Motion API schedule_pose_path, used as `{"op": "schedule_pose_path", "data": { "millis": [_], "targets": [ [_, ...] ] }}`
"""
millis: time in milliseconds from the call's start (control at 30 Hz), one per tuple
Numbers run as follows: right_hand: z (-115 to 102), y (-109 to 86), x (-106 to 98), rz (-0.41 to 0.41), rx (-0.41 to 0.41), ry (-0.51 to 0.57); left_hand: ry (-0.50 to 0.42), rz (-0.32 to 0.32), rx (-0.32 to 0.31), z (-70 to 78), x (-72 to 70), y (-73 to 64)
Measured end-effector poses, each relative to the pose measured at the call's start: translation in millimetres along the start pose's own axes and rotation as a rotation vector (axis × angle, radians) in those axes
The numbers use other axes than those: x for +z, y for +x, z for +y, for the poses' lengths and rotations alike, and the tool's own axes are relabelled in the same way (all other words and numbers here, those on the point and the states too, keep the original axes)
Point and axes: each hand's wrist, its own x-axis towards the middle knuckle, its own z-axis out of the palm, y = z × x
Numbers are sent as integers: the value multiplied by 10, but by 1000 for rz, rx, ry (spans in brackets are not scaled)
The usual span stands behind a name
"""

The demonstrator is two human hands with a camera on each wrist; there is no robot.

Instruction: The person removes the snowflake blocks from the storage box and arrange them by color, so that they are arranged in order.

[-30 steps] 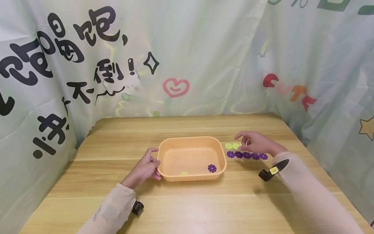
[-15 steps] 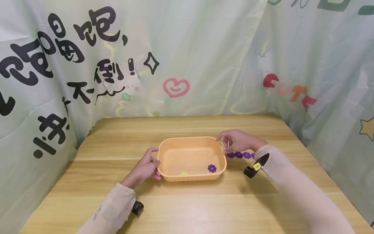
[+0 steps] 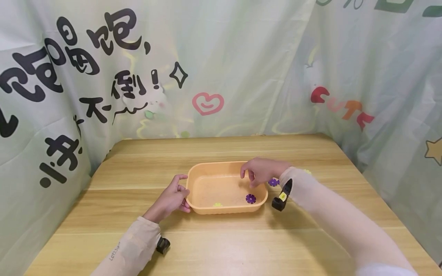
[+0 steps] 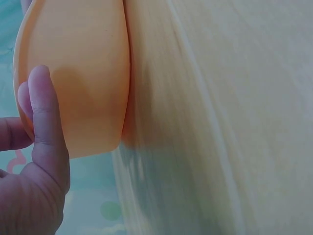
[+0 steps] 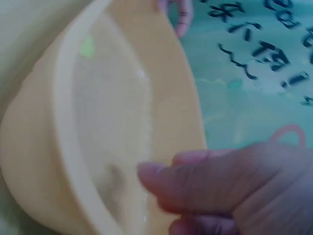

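Note:
An orange plastic basin [image 3: 207,188] rests on the table. My left hand [image 3: 170,197] grips its left rim; in the left wrist view the thumb lies along the outer wall. Over the basin's right side hovers my right hand [image 3: 264,169], fingers curled and bent downward. Thumb and fingertips come together in the right wrist view, where anything between them is hidden. Inside the basin lie a purple flower-shaped piece [image 3: 251,198] and a yellow flower-shaped piece [image 3: 217,204], the latter partly behind the front rim.
Right of the basin, a purple flower-shaped piece [image 3: 274,182] shows beside my right wrist, and a yellow piece [image 3: 307,171] peeks out behind the sleeve. My forearm hides the others. A printed curtain [image 3: 238,69] stands behind the wooden table [image 3: 221,245].
My right hand has moved left from the rows of flower-shaped pieces, across the right rim, to above the basin's inside. The left hand and the basin have stayed put.

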Motion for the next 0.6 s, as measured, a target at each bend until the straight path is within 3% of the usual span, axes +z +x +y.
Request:
{"op": "schedule_pose_path", "data": {
  "millis": [267, 600],
  "targets": [
    [-140, 254, 61, -149, 139, -196, -11, -2, 12, 2, -10, -7],
    [-184, 403, 137, -275, 230, -206, 4, -1, 12, 21, -6, -17]
  ]
}}
